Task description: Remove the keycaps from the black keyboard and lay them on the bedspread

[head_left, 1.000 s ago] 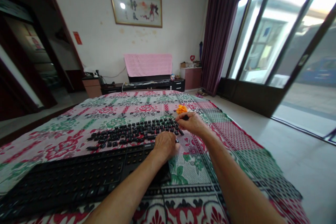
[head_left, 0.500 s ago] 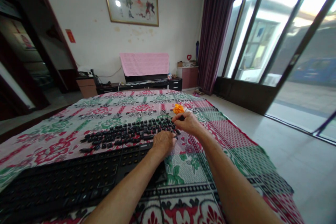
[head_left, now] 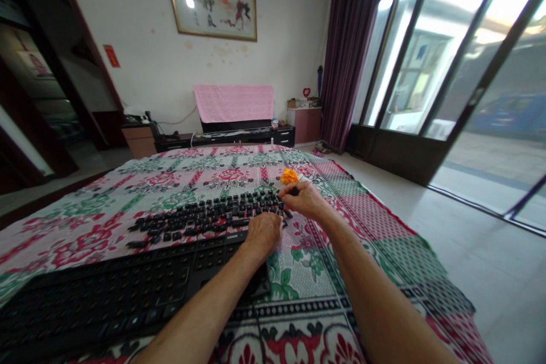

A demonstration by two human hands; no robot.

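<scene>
A wide black keyboard (head_left: pixel 123 278) with its keycaps off lies at the front left of the bed-like surface. Beyond it, rows of loose black keycaps (head_left: pixel 205 213) are spread on the patterned cloth. My right hand (head_left: pixel 305 199) is pinched around a small black keycap (head_left: pixel 294 191) at the right end of those rows. Lower and to the left, my left hand (head_left: pixel 264 232) is curled closed over the near right keycaps, beside the keyboard's top right corner. Its fingertips are hidden, so what it holds cannot be made out. A ruffled orange thing (head_left: pixel 289 176) lies just past my right hand.
The patterned red, green and white cloth (head_left: pixel 315 261) covers the whole surface, its right edge dropping toward the pale floor (head_left: pixel 482 210). A low black cabinet (head_left: pixel 284 135) and a pink-covered screen (head_left: pixel 234 103) stand at the far wall. Glass doors (head_left: pixel 418 68) are at the right.
My left hand has shifted very slightly left, its fingers tucked in more. The right hand keeps its pinch in almost the same place.
</scene>
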